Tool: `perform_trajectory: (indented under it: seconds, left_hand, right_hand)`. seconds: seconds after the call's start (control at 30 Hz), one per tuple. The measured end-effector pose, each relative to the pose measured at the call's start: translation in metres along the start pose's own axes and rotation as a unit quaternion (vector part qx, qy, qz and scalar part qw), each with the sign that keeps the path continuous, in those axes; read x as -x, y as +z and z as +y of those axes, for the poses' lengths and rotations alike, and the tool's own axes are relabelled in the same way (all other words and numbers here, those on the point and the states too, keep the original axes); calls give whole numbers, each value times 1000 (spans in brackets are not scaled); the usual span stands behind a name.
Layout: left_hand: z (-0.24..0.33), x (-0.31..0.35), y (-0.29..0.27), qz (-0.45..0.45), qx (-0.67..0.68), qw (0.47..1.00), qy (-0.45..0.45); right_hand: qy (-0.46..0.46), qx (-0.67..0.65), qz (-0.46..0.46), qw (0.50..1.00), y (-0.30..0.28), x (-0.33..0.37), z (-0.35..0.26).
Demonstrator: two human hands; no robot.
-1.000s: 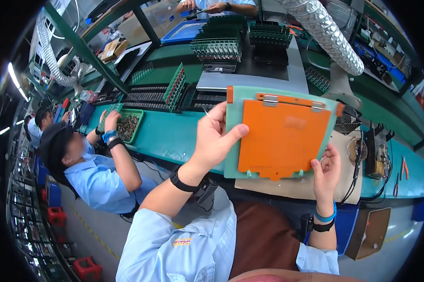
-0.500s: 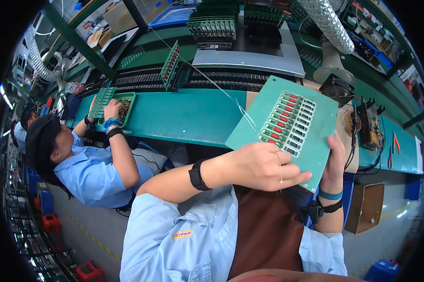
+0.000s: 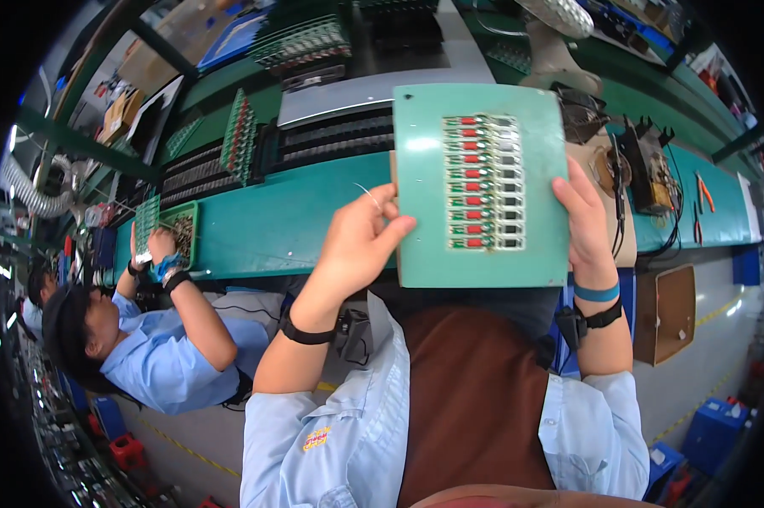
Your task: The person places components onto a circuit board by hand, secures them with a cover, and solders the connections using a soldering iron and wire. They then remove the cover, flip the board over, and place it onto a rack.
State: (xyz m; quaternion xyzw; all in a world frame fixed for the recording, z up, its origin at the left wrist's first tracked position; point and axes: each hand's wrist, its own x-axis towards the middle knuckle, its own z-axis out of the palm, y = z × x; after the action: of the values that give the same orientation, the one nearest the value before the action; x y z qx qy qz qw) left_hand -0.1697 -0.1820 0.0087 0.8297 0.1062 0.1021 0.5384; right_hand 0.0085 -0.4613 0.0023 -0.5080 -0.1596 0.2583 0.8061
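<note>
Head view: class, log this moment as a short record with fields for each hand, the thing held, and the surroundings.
held thing: green fixture plate with rows of small red and white components, tilted up above the bench
left hand: pinching the plate's left edge
right hand: gripping its right edge
bench: teal worktop
nearby: co-worker at left, hands on a green tray
</note>
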Motion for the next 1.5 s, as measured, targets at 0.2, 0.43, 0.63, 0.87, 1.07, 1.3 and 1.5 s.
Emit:
perform_trajectory:
  seconds: [0.2, 0.43, 0.63, 0.87, 1.07, 1.3, 1.5]
  left_hand:
    - [-26, -16, 13, -6, 56, 996, -64]
    - [-38, -26, 18, -11, -69, 992, -110]
    - [-31, -25, 18, -20, -108, 988, -104]
    - [2, -18, 7, -25, -238, 969, -63]
    - [20, 5, -1, 8, -373, 923, 96]
    - [56, 0, 44, -106, -460, 875, 107]
    - [76, 11, 38, -79, -431, 870, 225]
  right_hand:
    - [0, 171, 20, 985, 1, -27, 25]
    - [46, 238, 3, 970, -12, -47, 35]
    - [31, 342, -4, 939, -20, -51, 41]
    - [7, 336, 33, 941, -25, -40, 46]
    - [-201, 538, 96, 813, 4, -14, 16]
    - [-255, 415, -181, 855, 89, 1, 10]
    - [-206, 275, -173, 923, 85, 26, -11]
